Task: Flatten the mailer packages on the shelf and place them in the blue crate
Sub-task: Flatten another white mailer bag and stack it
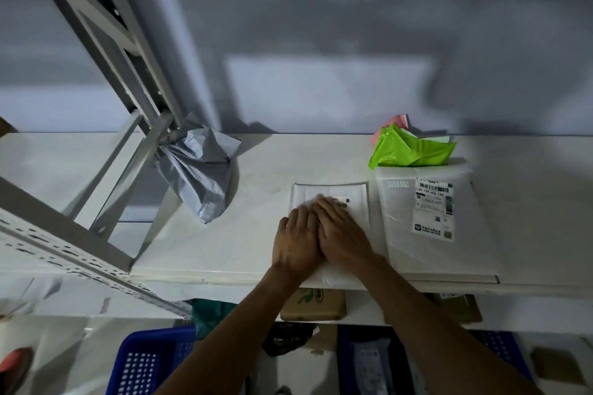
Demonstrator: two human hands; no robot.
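With both palms spread flat, left hand beside right hand, gripping nothing, just pressing the white mailer down on the shelf to squash air out before the blue crate below.

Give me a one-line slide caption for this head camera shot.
Both hands, left and right, press a white mailer flat on the shelf, blue crate below.
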